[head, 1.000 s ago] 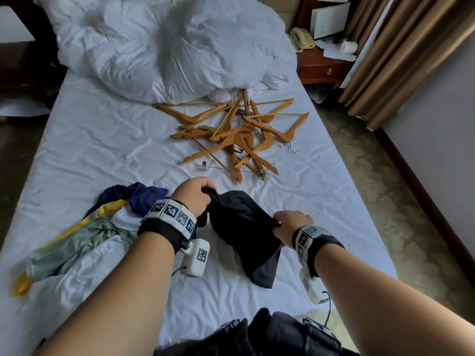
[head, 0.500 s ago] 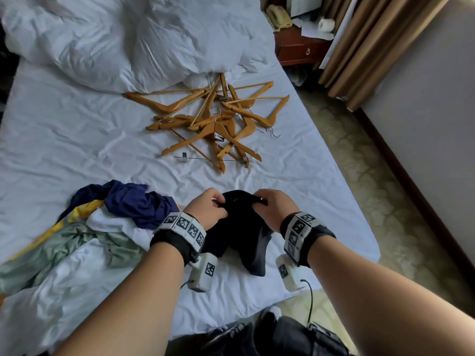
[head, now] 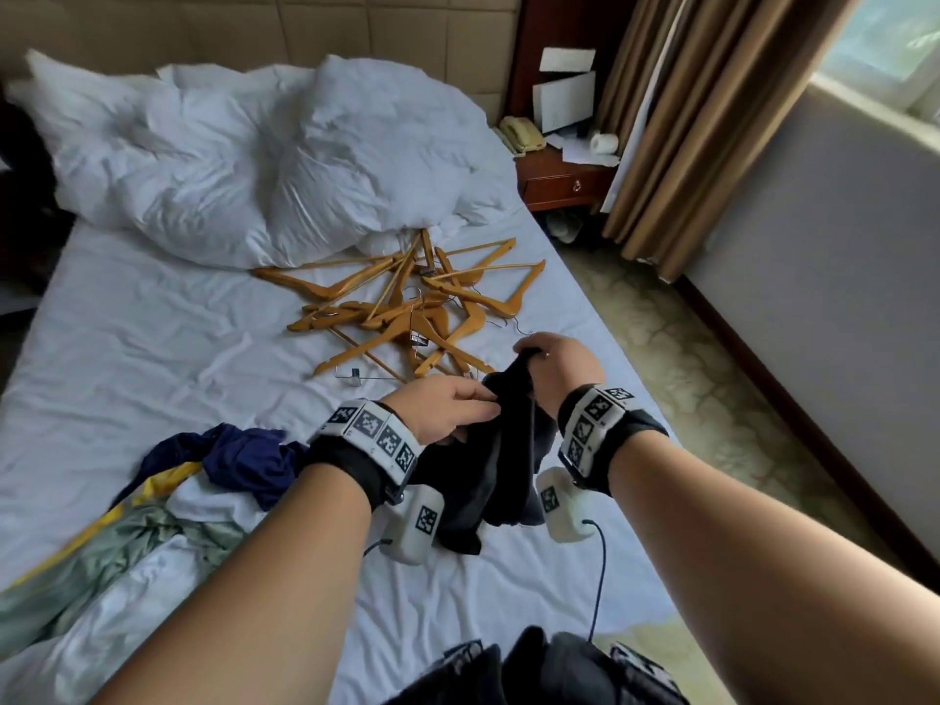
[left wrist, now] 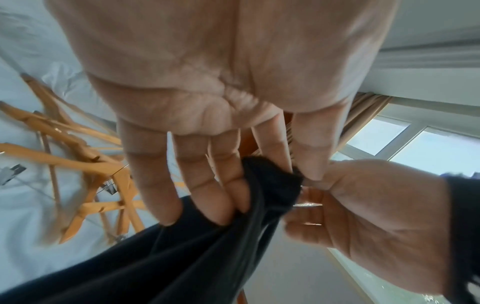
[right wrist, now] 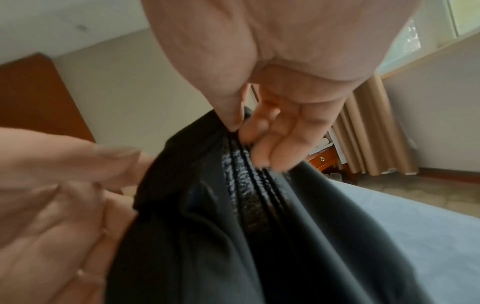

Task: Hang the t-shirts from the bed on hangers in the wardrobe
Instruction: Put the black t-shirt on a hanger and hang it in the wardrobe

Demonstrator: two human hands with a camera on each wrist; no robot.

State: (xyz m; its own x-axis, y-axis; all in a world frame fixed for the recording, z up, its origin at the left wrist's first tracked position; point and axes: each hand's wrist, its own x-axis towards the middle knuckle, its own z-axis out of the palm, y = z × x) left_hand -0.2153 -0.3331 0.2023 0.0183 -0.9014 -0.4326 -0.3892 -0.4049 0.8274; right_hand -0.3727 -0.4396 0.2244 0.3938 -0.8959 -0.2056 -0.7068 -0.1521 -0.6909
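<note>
A black t-shirt (head: 493,465) hangs bunched between both hands above the bed's near right part. My right hand (head: 554,363) is the higher one and pinches the shirt's top edge between thumb and fingers (right wrist: 262,148). My left hand (head: 447,409) sits just left and lower, with its thumb and fairly straight fingers (left wrist: 197,185) nipping the same fabric (left wrist: 182,257). A heap of several wooden hangers (head: 407,307) lies on the sheet beyond the hands. More t-shirts, navy, yellow, green and white, are piled (head: 203,480) at the near left. No wardrobe is in view.
A crumpled white duvet (head: 264,160) fills the head of the bed (head: 152,348). A wooden nightstand (head: 564,183) with a phone and papers stands at the far right, beside brown curtains (head: 686,134). Patterned floor runs along the bed's right side.
The hands came together on the black t-shirt, then lifted it off the sheet. The right hand has risen above the left. The head view has tilted up.
</note>
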